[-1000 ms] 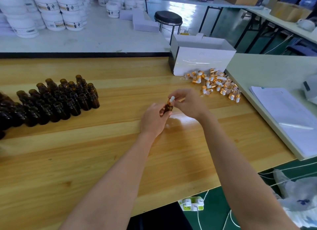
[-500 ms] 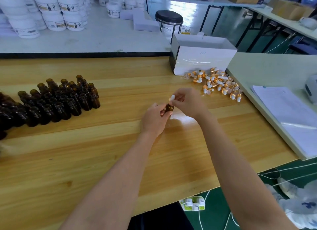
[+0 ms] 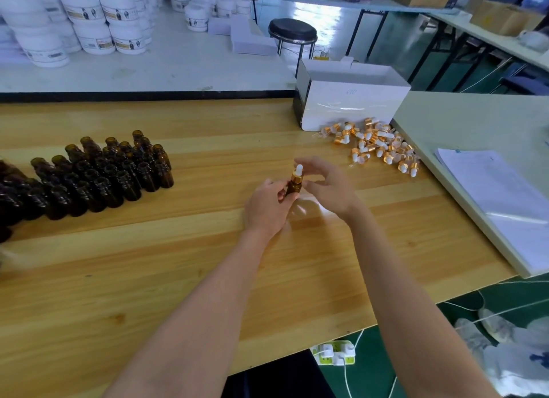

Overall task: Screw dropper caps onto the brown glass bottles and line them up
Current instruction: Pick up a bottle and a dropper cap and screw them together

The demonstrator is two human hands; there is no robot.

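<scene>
- bottle (image 3: pixel 292 187) in left hand (image 3: pixel 267 206) — amber-brown glass
- its dropper cap (image 3: pixel 297 173): gold collar, white bulb
- uncapped bottles (image 3: pixel 118 172) left of left hand: dark brown, near black
- loose caps (image 3: pixel 377 145) beyond right hand (image 3: pixel 329 186): gold collars, white bulbs
- table (image 3: pixel 178 264) under both hands — light wood, grain in pale and honey stripes
- box (image 3: pixel 353 106) beyond right hand: white, dark end face
- floor (image 3: pixel 421 347) nearer than right hand: green

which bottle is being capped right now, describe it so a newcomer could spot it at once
Look near the middle of the wooden table. There the left hand grips a small brown bottle, held upright. Unlike the open-necked bottles crowded at the table's left, it wears a dropper cap with a gold collar and white bulb.
</scene>
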